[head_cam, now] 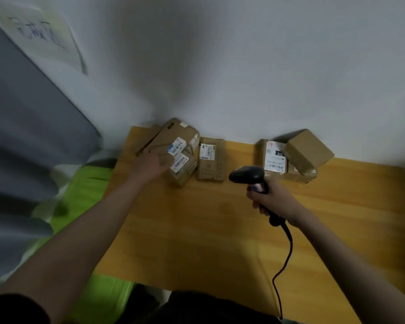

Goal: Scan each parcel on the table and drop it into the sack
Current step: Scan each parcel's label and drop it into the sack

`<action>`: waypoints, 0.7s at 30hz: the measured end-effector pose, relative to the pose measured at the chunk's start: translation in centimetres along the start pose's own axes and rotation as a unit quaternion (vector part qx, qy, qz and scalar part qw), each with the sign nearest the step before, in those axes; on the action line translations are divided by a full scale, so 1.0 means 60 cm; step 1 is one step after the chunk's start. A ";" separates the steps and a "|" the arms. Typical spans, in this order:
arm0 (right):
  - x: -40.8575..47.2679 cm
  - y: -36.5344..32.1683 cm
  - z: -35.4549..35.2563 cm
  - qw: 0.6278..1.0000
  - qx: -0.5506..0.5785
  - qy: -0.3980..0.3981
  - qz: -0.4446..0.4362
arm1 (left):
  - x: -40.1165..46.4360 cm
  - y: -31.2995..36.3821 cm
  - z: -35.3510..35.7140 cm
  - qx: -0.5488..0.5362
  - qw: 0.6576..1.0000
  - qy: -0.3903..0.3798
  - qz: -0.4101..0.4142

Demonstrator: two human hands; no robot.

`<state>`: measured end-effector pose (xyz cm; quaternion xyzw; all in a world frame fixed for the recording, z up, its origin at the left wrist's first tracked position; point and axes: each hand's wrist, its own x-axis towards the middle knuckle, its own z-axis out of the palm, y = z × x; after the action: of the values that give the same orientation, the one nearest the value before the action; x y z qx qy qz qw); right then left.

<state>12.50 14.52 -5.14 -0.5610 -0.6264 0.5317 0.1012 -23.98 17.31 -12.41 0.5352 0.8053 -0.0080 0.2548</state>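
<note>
- A wooden table (197, 230) is seen across the lower centre and right of the frame, set against a pale wall (220, 66).
- Brown cardboard parcels are ranged along the table's far edge: a stacked pile (173, 148) at centre left, a flat parcel (211, 160) just beside it, and a labelled parcel (275, 160) at centre right with a plain box (307, 150) resting tilted against it.
- The left hand (150, 167) is reached to the stacked pile, fingers loosely spread and touching its near side; nothing is gripped.
- The right hand (271, 199) is curled round the handle of a black scanner (248, 175), held above the table near the labelled parcel; its cable (285, 265) trails toward the lower edge.
- A green sack (98, 295) is seen at lower left, beside the table.
</note>
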 end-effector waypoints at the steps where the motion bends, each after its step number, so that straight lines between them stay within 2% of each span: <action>1: 0.005 -0.001 0.005 1.000 -0.002 0.003 0.007 | 0.023 -0.002 0.002 -0.005 1.000 0.002 -0.007; 6: 0.015 0.003 0.014 0.999 -0.019 0.016 0.037 | 0.123 -0.038 0.025 -0.040 0.997 -0.025 -0.054; 10: 0.008 0.014 0.011 0.998 -0.013 0.037 0.057 | 0.150 -0.061 0.059 -0.033 0.993 -0.031 -0.104; 14: 0.003 0.017 0.006 0.998 -0.003 0.043 0.055 | 0.122 -0.066 0.063 -0.094 0.987 -0.046 -0.121; 16: 0.002 0.012 0.005 0.998 0.011 0.045 0.040 | 0.077 -0.045 0.056 -0.161 0.979 -0.054 -0.112; 17: 0.001 0.008 0.005 0.998 0.024 0.047 0.032 | 0.055 -0.034 0.055 -0.222 0.967 -0.061 -0.106; 19: -0.001 -0.005 0.010 0.997 0.047 0.055 0.013 | -0.015 -0.002 0.046 -0.351 0.924 -0.122 -0.092; 21: -0.003 -0.018 0.021 0.994 0.076 0.074 -0.008 | -0.088 0.028 0.048 -0.403 0.895 -0.187 -0.046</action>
<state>11.02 13.89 -4.70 -0.5847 -0.5792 0.5339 0.1940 -19.81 12.65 -12.24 0.3375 0.7007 0.2058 0.5939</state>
